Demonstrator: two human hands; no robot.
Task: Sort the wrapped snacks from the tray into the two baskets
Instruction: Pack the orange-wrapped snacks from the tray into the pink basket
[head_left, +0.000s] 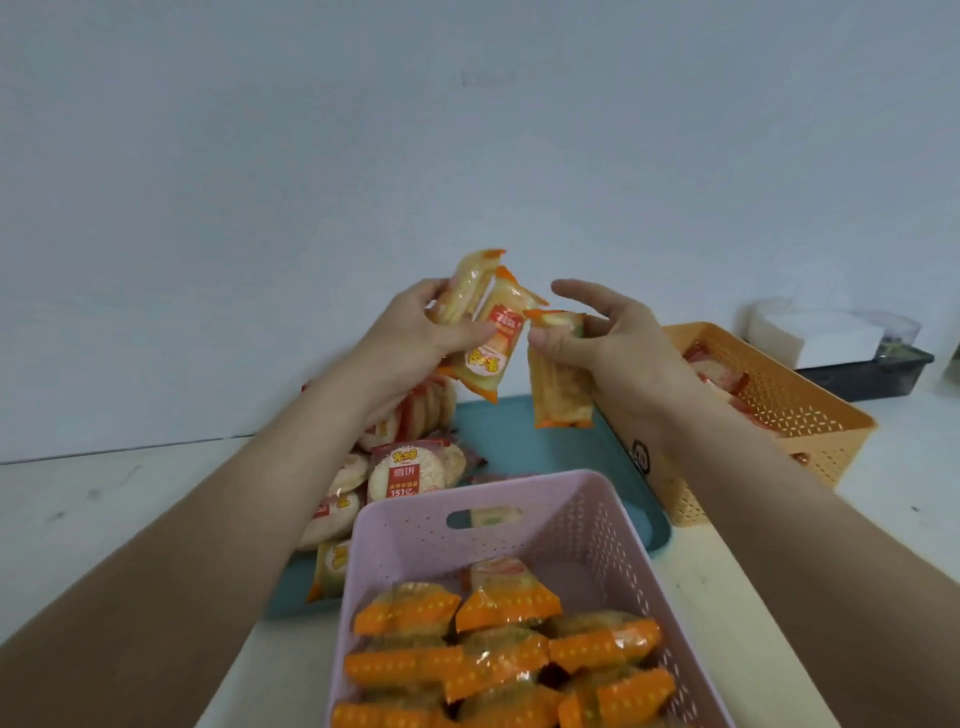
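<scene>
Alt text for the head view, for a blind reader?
Both hands are raised above a teal tray: the left hand grips two orange-wrapped snacks, the right hand pinches a third snack. A pink basket of orange packs sits nearest; an orange basket stands at right.

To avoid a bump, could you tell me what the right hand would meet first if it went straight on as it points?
Probably the orange packets gripped by the left hand: the right hand, pinching another packet, points leftward at them, though depth is unclear.
</scene>
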